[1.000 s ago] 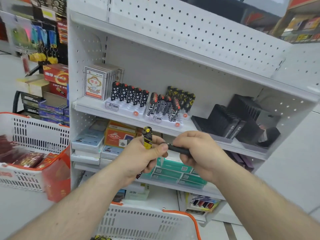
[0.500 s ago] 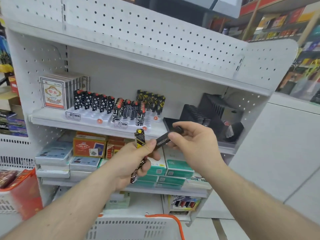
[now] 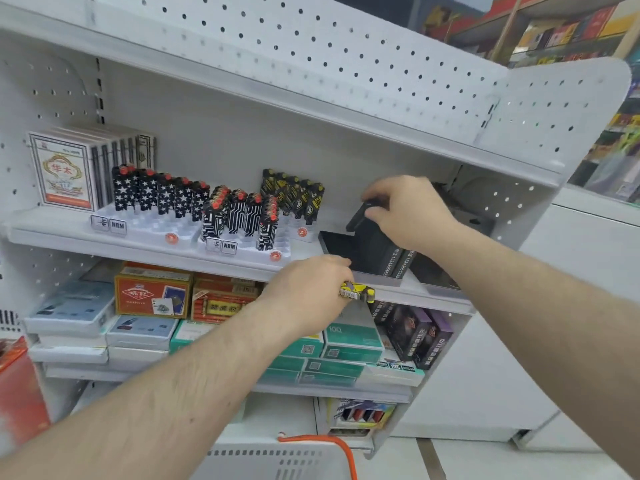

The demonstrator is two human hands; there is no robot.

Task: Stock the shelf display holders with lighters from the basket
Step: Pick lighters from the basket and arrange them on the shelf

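Clearly the black lighter (image 3: 360, 213) is light, rigid and slick-sided; pinching its top end, as the right hand (image 3: 408, 211) does above the black display holder (image 3: 372, 252), looks the surest hold. Lower down, the left hand (image 3: 311, 289) grips a yellow-and-black lighter (image 3: 356, 292) by the white shelf (image 3: 86, 237) edge. Patterned lighters (image 3: 239, 216) stand in white trays on that shelf; a basket (image 3: 311, 455) sits below in a shop aisle.

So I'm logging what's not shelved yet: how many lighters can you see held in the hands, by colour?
black lighter, pinched by the right hand: 1
yellow-and-black lighter, gripped in the left hand: 1
Total visible in the hands: 2
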